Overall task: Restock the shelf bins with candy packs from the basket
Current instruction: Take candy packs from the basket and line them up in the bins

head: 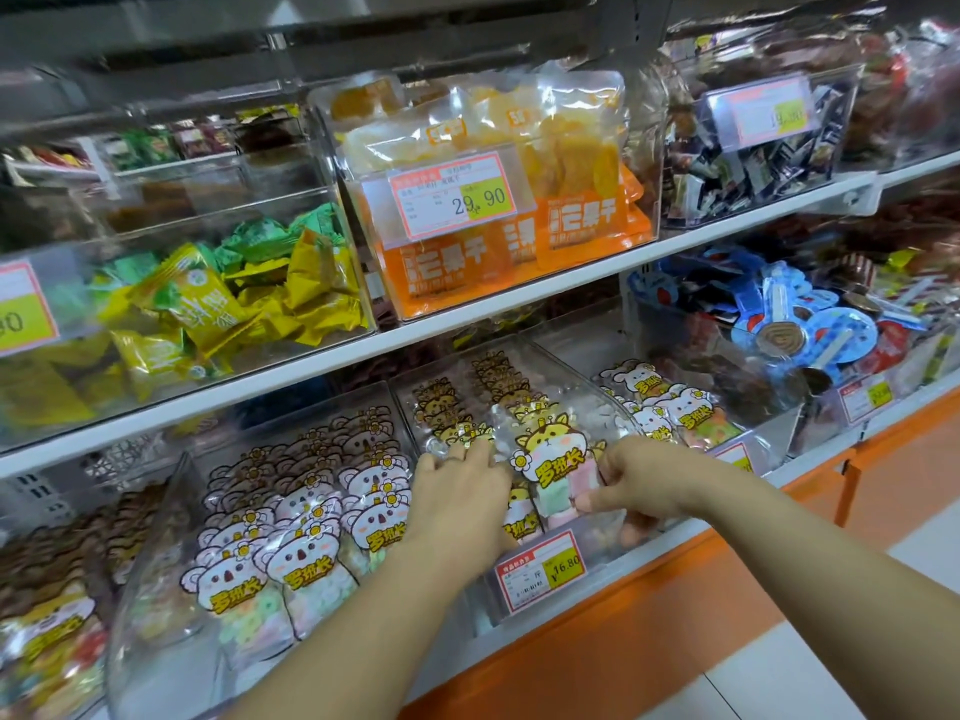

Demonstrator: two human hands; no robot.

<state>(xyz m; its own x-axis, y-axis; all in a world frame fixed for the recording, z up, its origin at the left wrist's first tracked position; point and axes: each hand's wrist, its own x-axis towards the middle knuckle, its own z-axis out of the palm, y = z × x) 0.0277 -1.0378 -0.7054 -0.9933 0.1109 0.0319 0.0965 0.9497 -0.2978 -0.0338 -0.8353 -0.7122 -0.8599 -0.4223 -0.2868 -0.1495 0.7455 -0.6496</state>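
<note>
Both my hands reach into the clear middle bin [613,407] on the lowest shelf. My right hand [641,485] pinches a candy pack [553,459] printed with a yellow cat face, holding it upright at the bin's front. My left hand [460,491] lies with fingers spread over the row of cat-face packs [441,402] behind it. The basket is out of view.
A bin of koala-face packs [291,543] sits to the left, a bin of white-dog packs [670,407] to the right. Price tag [543,569] hangs on the middle bin's front. Upper shelf holds orange mango packs [498,210] and yellow-green candies [218,304]. Orange shelf base [675,641] below.
</note>
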